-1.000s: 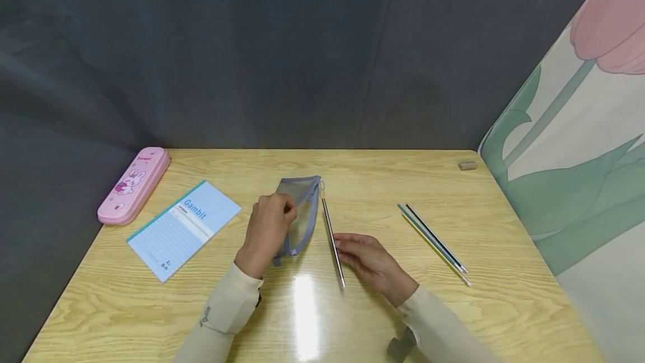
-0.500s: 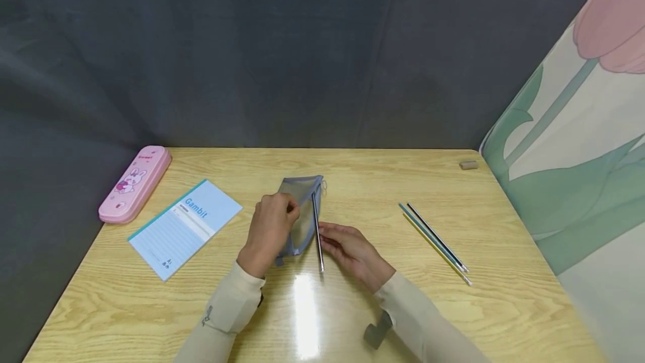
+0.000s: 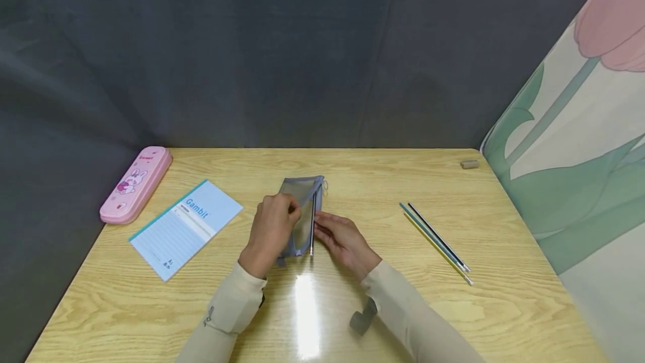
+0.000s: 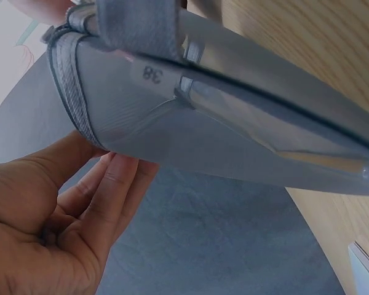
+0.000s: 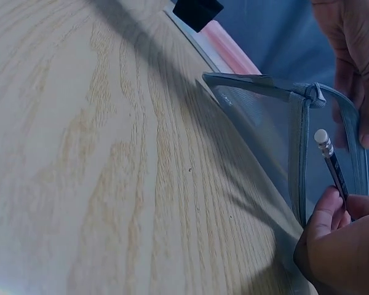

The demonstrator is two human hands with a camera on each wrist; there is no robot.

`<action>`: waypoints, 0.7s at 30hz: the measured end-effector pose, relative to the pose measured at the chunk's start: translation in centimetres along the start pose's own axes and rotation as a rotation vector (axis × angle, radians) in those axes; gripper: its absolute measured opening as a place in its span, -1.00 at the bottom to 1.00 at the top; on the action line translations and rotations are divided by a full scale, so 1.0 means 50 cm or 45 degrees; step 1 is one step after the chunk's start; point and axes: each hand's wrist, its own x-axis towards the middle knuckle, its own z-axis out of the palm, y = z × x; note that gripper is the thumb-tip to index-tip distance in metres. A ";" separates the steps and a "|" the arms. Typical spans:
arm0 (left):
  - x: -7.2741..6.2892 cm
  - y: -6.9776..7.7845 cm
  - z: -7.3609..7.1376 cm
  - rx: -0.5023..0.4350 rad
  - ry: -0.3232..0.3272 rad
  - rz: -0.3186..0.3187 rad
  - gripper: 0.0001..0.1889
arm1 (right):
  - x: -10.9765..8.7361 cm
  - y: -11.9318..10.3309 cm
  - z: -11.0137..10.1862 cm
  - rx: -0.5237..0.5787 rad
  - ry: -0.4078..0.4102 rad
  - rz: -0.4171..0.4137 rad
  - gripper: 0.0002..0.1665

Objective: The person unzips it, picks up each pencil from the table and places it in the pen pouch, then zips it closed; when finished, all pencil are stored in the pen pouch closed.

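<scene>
A grey-blue see-through zip pouch stands on the table, its zip opening spread apart. The upper edge of it is pinched between thumb and fingers of my left hand, as the left wrist view also shows for the hand and pouch. A dark striped pencil with a white eraser is pinched by my right hand. In the right wrist view the eraser end of the pencil points up beside the pouch's zip edge. Its far end lies at the opening; how deep it sits is hard to see.
To the right lie several pencils side by side. A small brown block is near the back right corner. On the left are a blue notebook and a pink pencil case. A dark curtain hangs behind the table.
My right hand has moved left and slightly away from me, bringing the pencil from beside the pouch to its opening. The left hand stays on the pouch edge.
</scene>
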 end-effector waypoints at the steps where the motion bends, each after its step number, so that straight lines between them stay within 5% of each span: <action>1: 0.000 0.000 0.000 0.003 0.000 0.001 -0.86 | 0.002 0.000 0.002 0.003 0.006 -0.005 -0.57; 21: 0.004 -0.003 0.006 0.039 0.004 -0.002 -0.88 | 0.018 0.014 0.044 -0.021 0.059 -0.037 -0.72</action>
